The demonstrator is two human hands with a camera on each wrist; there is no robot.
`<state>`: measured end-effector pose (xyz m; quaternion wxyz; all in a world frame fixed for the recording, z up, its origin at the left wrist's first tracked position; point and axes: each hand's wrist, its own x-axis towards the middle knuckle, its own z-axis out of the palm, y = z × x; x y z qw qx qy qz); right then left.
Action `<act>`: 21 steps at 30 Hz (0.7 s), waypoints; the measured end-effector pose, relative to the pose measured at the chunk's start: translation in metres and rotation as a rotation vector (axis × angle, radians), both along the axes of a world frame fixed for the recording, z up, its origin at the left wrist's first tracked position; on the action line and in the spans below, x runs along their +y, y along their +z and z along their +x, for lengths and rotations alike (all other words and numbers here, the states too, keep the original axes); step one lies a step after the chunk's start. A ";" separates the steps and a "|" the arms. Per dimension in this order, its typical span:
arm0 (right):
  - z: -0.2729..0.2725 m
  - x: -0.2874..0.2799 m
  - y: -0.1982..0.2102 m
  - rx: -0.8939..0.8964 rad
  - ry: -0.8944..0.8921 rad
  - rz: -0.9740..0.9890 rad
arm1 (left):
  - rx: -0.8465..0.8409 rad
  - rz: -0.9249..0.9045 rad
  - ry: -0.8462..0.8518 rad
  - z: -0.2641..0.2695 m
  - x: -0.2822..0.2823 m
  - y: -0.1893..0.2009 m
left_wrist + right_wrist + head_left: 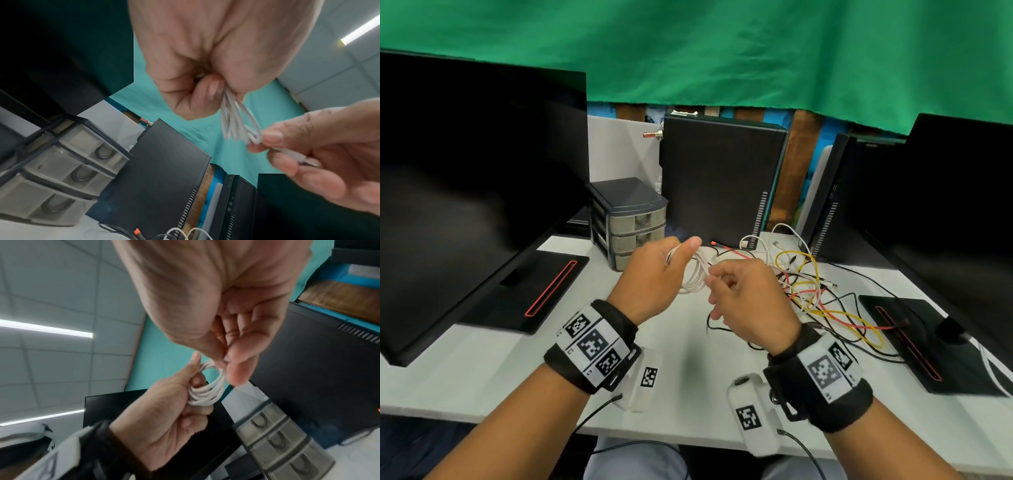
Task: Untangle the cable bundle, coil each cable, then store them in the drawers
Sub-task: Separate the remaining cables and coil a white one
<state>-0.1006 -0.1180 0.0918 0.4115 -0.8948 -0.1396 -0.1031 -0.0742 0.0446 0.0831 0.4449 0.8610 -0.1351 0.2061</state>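
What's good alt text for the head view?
Two hands hold a coiled white cable above a white desk: the left hand grips the loops, the right hand pinches its end. Tangled cables lie right; a small drawer unit stands behind.

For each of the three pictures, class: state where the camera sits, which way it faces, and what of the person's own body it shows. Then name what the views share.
Head: on the head, looking forward and down at the desk; both forearms, left hand and right hand show.
Left wrist: under the left wrist, looking up along the palm at the white cable coil; the right hand's fingertips show.
Right wrist: under the right wrist, looking up along the palm toward the ceiling; both hands show.
Shared: all three show the coil and the drawer unit.
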 end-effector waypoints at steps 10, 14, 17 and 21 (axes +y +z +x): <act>0.008 -0.010 0.006 -0.049 0.016 0.000 | 0.017 -0.250 -0.052 0.007 0.017 0.007; 0.009 0.002 0.010 0.236 0.164 0.402 | 0.004 -0.163 -0.096 0.000 0.006 0.001; 0.008 0.012 0.009 0.149 0.201 0.384 | 0.040 -0.189 -0.108 -0.001 -0.001 -0.001; 0.016 0.015 0.000 -0.190 0.122 0.193 | 0.267 -0.502 -0.242 -0.008 -0.005 0.007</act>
